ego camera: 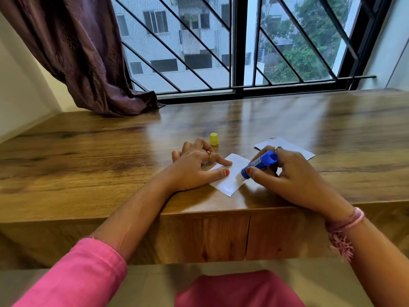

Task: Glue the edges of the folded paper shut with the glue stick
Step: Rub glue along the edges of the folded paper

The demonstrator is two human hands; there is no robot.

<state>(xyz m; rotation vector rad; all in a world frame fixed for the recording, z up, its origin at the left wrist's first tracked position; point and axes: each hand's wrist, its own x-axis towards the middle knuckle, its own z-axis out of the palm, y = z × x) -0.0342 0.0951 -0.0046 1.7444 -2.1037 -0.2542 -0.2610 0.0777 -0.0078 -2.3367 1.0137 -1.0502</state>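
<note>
Item: folded paper (230, 177) at tabletop (110, 151) centre, pinned flat by my left hand (194, 169); right hand (285, 173) grasping glue stick (260, 163) at its 3 o'clock edge—risk: paper skidding under a hard stroke.

A wooden table (88, 151) fills the middle of the frame. A purple curtain (77, 52) hangs at the upper left, its end resting on the table's far edge. A barred window (239, 45) spans the top, with a white building (168, 41) and green trees (309, 41) beyond.
</note>
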